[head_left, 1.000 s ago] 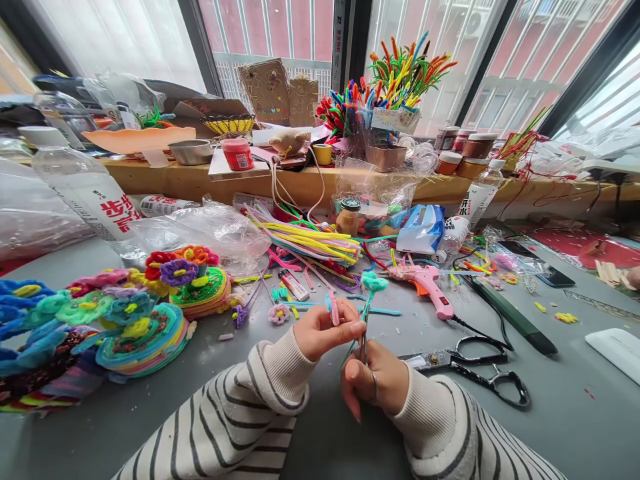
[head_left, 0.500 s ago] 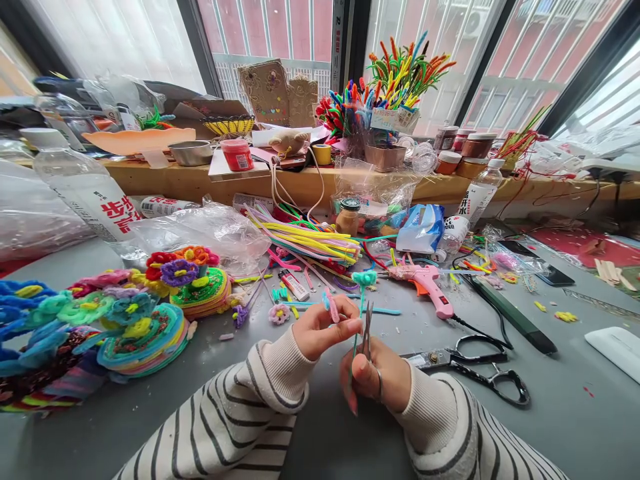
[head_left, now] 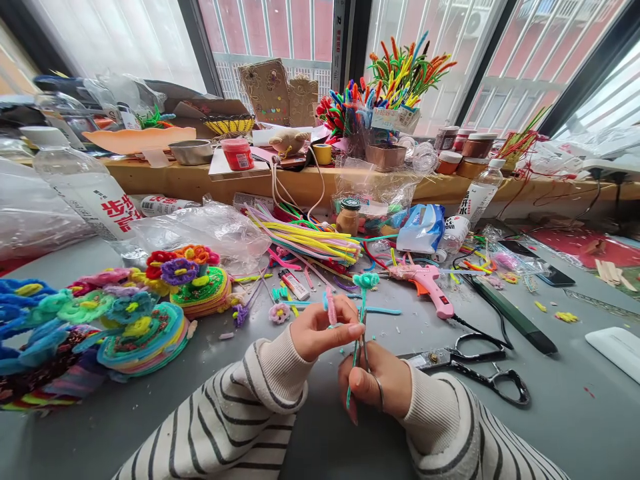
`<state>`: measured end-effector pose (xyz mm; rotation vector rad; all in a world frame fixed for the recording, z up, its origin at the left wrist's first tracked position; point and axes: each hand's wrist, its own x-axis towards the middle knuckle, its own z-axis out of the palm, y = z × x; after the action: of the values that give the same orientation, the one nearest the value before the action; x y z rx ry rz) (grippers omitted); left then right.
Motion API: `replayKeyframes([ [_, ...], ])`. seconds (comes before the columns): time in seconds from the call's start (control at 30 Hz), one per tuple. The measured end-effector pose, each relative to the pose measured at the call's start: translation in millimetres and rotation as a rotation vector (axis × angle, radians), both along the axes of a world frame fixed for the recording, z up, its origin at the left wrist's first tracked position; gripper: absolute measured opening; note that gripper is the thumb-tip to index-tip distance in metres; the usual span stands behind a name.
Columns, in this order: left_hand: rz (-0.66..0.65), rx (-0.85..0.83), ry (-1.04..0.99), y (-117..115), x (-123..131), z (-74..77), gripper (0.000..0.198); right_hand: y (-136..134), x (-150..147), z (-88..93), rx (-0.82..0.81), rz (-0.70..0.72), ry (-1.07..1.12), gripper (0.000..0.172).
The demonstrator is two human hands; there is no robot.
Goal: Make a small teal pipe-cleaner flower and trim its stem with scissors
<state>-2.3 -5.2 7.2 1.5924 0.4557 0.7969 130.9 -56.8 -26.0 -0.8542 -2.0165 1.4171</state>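
1. The left hand (head_left: pixel 323 330) pinched a pink pipe-cleaner piece (head_left: pixel 330 313).
2. The right hand (head_left: pixel 377 383) gripped small scissors (head_left: pixel 380 393) and the stem of a teal pipe-cleaner flower (head_left: pixel 366 281), held upright over the grey table (head_left: pixel 550 413).
3. On the sill, a holder (head_left: pixel 395 120) was full of colourful pipe cleaners (head_left: pixel 405 67).

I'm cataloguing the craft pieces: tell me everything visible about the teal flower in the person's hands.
The teal flower is a fuzzy pipe cleaner: small curled head atop a thin stem, nearly upright over the grey table. The left hand pinches its mid-stem; the right hand grips the lower stem together with small scissors.
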Motion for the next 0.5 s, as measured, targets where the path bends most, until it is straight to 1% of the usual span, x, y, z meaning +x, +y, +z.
replayKeyframes([
  [0.2,-0.012,-0.027,-0.001,-1.3,0.1,-0.6,0.017,0.6,-2.4,6.1,-0.018,0.001,0.055,0.069],
  [0.37,-0.017,-0.048,-0.011,-1.4,0.0,-0.6,0.016,0.7,-3.7,2.6,-0.057,0.025,0.142,0.065],
  [0.5,-0.028,-0.041,-0.044,-3.6,-0.1,1.4,0.014,1.2,-3.8,2.3,-0.102,0.024,0.13,0.064],
])
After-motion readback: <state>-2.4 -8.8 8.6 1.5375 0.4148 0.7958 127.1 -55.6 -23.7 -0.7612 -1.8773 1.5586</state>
